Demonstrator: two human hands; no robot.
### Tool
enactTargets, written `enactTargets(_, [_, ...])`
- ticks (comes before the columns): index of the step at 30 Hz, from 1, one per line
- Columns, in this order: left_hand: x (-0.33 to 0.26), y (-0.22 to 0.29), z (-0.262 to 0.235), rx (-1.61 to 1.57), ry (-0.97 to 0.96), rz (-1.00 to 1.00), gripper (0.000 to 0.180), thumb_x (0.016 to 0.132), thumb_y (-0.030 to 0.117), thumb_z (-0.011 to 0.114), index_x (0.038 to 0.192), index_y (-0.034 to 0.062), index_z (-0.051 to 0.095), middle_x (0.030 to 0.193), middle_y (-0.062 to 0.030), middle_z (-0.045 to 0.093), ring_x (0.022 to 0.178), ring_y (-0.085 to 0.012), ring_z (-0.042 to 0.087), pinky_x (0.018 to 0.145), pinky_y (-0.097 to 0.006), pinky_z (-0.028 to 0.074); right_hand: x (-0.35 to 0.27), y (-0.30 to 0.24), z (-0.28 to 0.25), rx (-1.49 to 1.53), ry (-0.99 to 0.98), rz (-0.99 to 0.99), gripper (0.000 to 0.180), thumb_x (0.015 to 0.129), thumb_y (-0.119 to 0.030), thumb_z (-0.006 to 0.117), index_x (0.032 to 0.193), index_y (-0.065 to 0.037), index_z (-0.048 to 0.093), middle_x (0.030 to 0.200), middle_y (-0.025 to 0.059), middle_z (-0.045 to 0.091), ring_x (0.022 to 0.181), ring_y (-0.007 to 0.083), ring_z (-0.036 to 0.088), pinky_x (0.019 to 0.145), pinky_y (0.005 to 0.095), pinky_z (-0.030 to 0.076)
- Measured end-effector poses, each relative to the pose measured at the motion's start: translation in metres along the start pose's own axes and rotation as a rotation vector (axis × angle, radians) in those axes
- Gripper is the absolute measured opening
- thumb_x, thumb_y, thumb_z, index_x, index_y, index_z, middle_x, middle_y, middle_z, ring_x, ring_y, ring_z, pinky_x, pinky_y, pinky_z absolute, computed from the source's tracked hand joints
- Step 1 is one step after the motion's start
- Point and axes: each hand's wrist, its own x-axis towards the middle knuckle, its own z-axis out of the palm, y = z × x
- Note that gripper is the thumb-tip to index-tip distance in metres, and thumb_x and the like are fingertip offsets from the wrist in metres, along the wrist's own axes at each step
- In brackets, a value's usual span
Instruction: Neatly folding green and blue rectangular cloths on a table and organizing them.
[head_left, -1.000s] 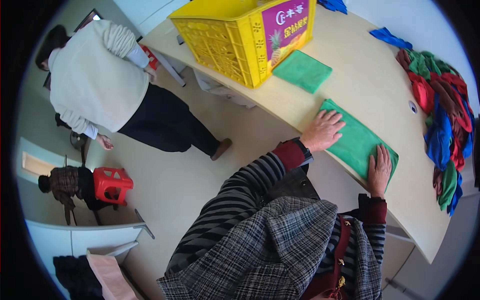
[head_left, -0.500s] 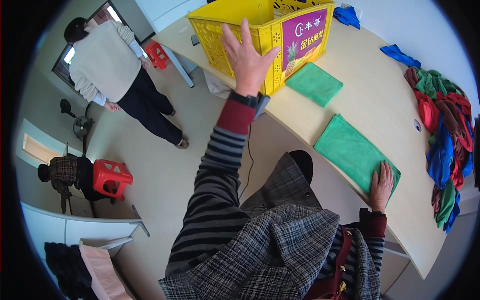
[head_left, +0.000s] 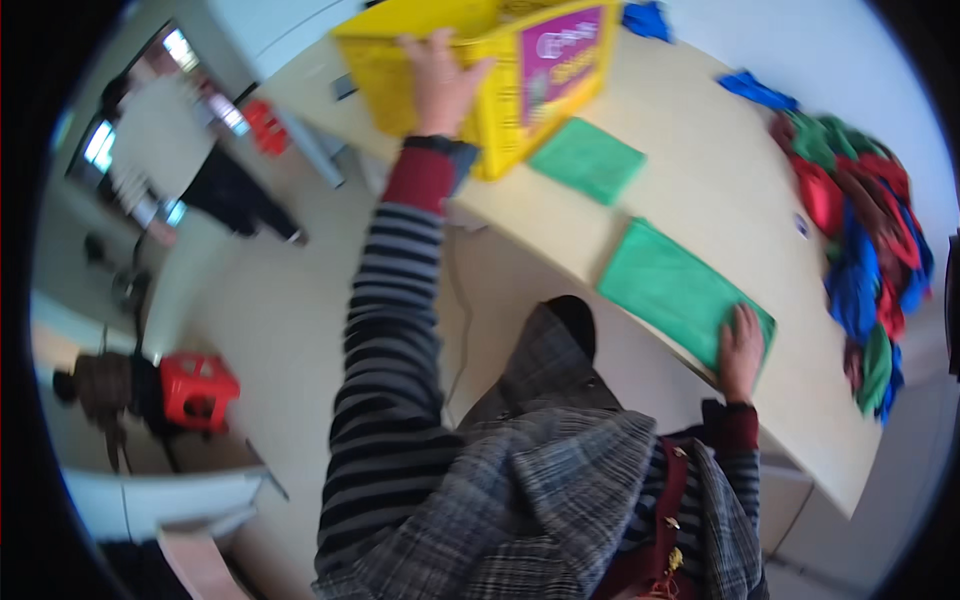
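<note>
- Left hand (head_left: 440, 85): fingers and thumb spread wide at crate's near rim; can't tell whether touching or gripping.
- Yellow plastic crate (head_left: 503, 115): at and just right of left hand; contents not readable.
- Small green cloth (head_left: 588, 160): right of left hand, looks fully folded.
- Long green cloth (head_left: 670, 285): under right hand, extending left; looks part-folded.
- Right hand (head_left: 740, 350): laid open on its right end, nothing grasped.
- Mixed cloth heap (head_left: 860, 230): beyond right hand, rightward, crumpled, looks unfolded.
</note>
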Motion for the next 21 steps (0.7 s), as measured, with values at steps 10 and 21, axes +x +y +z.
enactTargets(10, [0.011, -0.05, 0.015, 0.004, -0.188, -0.069, 0.074, 0.088, 0.044, 0.076, 0.144, 0.0077, 0.043, 0.155, -0.0412, 0.013, 0.143, -0.055, 0.025, 0.112, -0.052, 0.034, 0.0, -0.017, -0.008, 0.015, 0.006, 0.057, 0.047, 0.098, -0.03, 0.057, 0.139, -0.007, 0.055, 0.148, 0.013, 0.05, 0.142, 0.0331, 0.04, 0.118, 0.0472, 0.031])
enactTargets(21, [-0.007, 0.064, -0.037, 0.252, 0.063, 0.339, 0.041, 0.101, 0.03, 0.063, 0.127, -0.0012, 0.057, 0.126, -0.0202, 0.057, 0.112, -0.0339, 0.057, 0.096, -0.045, 0.046, 0.001, -0.025, -0.013, 0.068, -0.033, 0.067, 0.048, 0.098, -0.032, 0.056, 0.138, -0.007, 0.055, 0.149, 0.0121, 0.05, 0.143, 0.0327, 0.04, 0.118, 0.0479, 0.03])
